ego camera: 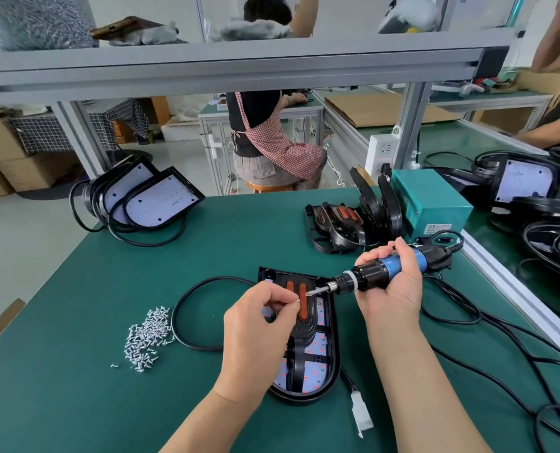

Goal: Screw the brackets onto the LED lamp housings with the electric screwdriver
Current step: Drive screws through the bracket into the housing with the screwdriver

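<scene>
A: Where's the housing (pixel 334 338)?

B: Flat on the tabletop (pixel 76 371), near the middle, LED board up. The bracket (pixel 299 331) lies along it, its orange slots toward the far end.

A: And the hands?

B: The left hand (pixel 259 325) is over the bracket's left side, thumb and forefinger pinching one screw (pixel 297 299) just beside the tip of the bit (pixel 317 290). The right hand (pixel 393 289) is wrapped round the screwdriver (pixel 363 277), which is held almost level with the bit pointing left.

A: So the screw is going onto the bit?

B: That's my reading. Seat the head square on the tip and don't let go until it sits there. Then swing the driver upright before it comes down. A tilted start would probably cross the thread.

A: Which hole?

B: I can't tell. The left hand covers that side of the bracket.

A: Anything else to mind?

B: The bracket looks loose, so once the screw is seated I'd free the left hand to steady it. Keep the housing's cable (pixel 187 308) out from under the work. If the screw drops, the pile (pixel 148 335) is near, on the left. Spare brackets (pixel 337 223) stand far right, beside the teal box (pixel 432 204).
</scene>
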